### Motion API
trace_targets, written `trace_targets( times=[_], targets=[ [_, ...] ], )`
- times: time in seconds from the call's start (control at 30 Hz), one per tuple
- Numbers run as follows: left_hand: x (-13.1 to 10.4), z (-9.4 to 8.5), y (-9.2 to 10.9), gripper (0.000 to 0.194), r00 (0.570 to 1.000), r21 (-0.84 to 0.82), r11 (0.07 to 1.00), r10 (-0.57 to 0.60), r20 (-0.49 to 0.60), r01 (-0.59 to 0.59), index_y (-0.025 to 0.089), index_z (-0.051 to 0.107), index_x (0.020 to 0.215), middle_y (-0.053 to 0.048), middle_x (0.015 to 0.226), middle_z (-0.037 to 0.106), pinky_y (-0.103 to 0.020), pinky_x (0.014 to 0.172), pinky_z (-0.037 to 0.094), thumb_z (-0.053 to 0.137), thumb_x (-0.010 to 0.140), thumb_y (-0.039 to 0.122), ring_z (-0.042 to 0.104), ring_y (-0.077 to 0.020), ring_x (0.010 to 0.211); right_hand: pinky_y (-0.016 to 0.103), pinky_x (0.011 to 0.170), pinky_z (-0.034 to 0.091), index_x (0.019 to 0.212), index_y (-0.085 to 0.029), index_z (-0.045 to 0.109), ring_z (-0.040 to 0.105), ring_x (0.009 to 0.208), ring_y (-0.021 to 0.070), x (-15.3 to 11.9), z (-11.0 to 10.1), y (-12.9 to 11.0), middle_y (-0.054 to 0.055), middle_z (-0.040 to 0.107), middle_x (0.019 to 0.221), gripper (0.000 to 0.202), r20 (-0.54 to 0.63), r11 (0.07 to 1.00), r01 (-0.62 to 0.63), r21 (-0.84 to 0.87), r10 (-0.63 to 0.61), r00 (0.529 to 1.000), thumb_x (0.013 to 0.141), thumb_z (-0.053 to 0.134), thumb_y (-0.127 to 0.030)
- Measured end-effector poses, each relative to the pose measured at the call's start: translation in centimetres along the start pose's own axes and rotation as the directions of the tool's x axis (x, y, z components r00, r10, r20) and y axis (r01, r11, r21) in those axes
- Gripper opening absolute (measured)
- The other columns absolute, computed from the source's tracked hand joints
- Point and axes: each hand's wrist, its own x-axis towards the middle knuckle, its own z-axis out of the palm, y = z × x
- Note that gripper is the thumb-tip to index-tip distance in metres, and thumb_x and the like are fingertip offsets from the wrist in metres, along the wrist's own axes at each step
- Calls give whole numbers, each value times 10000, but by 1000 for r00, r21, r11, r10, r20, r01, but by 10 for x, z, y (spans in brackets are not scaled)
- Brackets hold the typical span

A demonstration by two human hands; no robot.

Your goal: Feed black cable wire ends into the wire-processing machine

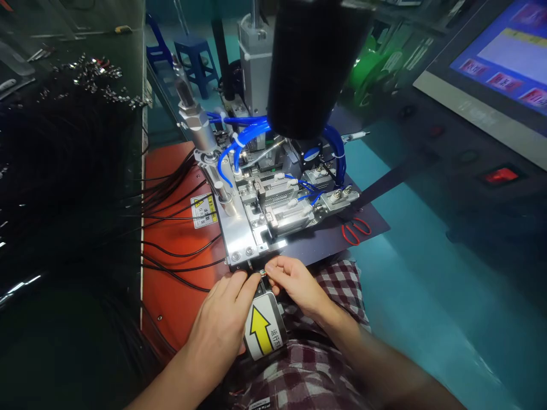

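Observation:
My left hand (pixel 224 313) and my right hand (pixel 293 280) meet at the front end of a metal machine (pixel 239 233). Between their fingertips is a small connector with coloured wires (pixel 262 273). The fingers of both hands are pinched around it; its details are too small to tell. Just below my hands, a white label with a yellow arrow (pixel 262 330) covers a rounded part of the machine. Several black cables (pixel 183 250) run from the left towards the machine's edge.
A dark table (pixel 64 142) with heaped cables and shiny metal ends stands at the left. Red-handled scissors (pixel 355 231) lie right of the machine. A black cylinder (pixel 316 68) hangs above it, and a screen (pixel 508 62) stands upper right.

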Motion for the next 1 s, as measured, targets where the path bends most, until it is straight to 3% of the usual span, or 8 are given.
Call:
trace_targets(
  times=[0.17, 0.37, 0.5, 0.77, 1.0],
  targets=[
    [3, 1, 5, 537, 1000, 59, 998, -17, 26, 15, 125, 429, 1246, -114, 1028, 545, -395, 712, 481, 462, 727, -5, 497, -247, 821, 240, 490, 314, 651, -185, 470, 411, 461, 90, 0, 4, 7, -60, 453, 541, 342, -76, 996, 69, -49, -73, 994, 787, 573, -481],
    [5, 1, 3, 375, 994, -50, 999, -17, -107, 11, 136, 526, 1156, -115, 1013, 563, -368, 744, 505, 400, 815, 43, 535, -232, 879, 229, 474, 255, 636, -189, 448, 318, 452, 81, -1, 12, 8, -78, 404, 487, 361, -58, 991, 49, 122, -42, 997, 753, 603, -493],
    [3, -3, 1, 336, 981, -133, 991, -33, -190, 8, 149, 561, 1116, -107, 1015, 574, -328, 743, 520, 364, 854, 77, 551, -211, 905, 230, 490, 258, 634, -185, 449, 325, 459, 82, -2, 11, 6, -78, 408, 485, 364, -37, 989, 62, 134, -57, 998, 756, 608, -488],
    [0, 2, 6, 360, 977, -52, 998, -43, -207, 33, 126, 564, 1123, -126, 1037, 596, -374, 759, 531, 381, 822, 53, 567, -228, 900, 237, 491, 257, 627, -188, 454, 333, 453, 85, -1, 11, 7, -76, 417, 492, 381, -27, 987, 66, 147, -62, 998, 738, 619, -513],
    [-7, 0, 0, 343, 951, -190, 980, -118, -287, 64, 174, 586, 1079, -98, 1011, 599, -308, 789, 540, 346, 853, 80, 594, -193, 954, 238, 489, 260, 631, -191, 457, 340, 450, 88, -2, 12, 4, -74, 421, 495, 381, -38, 987, 89, 131, -85, 996, 728, 619, -523]
  ],
)
